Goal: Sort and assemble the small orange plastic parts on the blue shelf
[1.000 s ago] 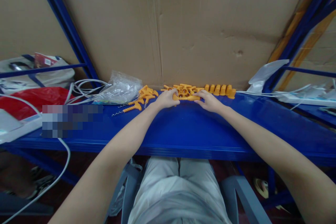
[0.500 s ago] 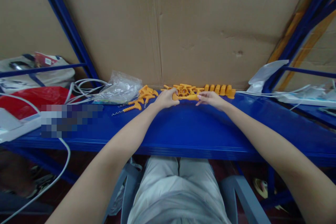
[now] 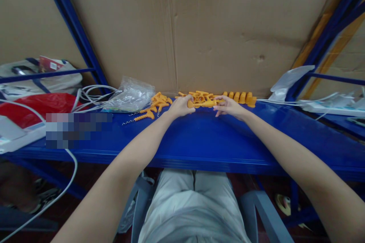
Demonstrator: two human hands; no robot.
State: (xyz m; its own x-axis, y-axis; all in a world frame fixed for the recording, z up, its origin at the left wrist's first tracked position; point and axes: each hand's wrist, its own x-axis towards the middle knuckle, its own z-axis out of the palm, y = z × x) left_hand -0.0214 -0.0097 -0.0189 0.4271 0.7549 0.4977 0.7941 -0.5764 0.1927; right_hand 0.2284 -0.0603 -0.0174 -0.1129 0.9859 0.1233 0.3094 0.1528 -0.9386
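My left hand (image 3: 181, 107) is closed on the left end of an orange part (image 3: 203, 104) above the back of the blue table (image 3: 211, 136). At its other end, my right hand (image 3: 226, 106) pinches the same part with thumb and fingers. Behind my hands lies a pile of orange parts (image 3: 201, 93). Orange T-shaped handles with metal spirals (image 3: 148, 114) lie left of my left hand. Several orange cup-like pieces (image 3: 242, 98) stand in a row just beyond my right hand.
A clear plastic bag (image 3: 129, 97), white cables (image 3: 94, 93) and a red bag (image 3: 42, 108) lie at the left. A cardboard panel (image 3: 216, 30) rises behind the table. Blue posts (image 3: 75, 30) flank it. More white cables and a power strip (image 3: 336, 108) are at the right.
The fingers of my right hand have shifted slightly at the right end of the orange part, showing more of it. My left hand keeps its grip.
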